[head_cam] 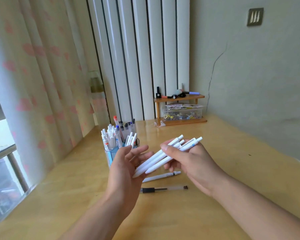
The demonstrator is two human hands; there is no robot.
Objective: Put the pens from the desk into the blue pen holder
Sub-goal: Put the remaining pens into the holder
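Observation:
My right hand is shut on a bunch of white pens, held above the desk with their tips pointing down-left. My left hand is open, palm up, just under the pen tips and touching them. The blue pen holder stands behind my left hand and holds several white and clear pens; my hand hides its lower right part. Two pens lie on the wooden desk below my hands: a white pen and a clear pen with a black grip.
A small wooden shelf stands at the back of the desk against the wall, with a clear box of clips in it and markers on top. A curtain and a window rail are on the left, a radiator behind the holder.

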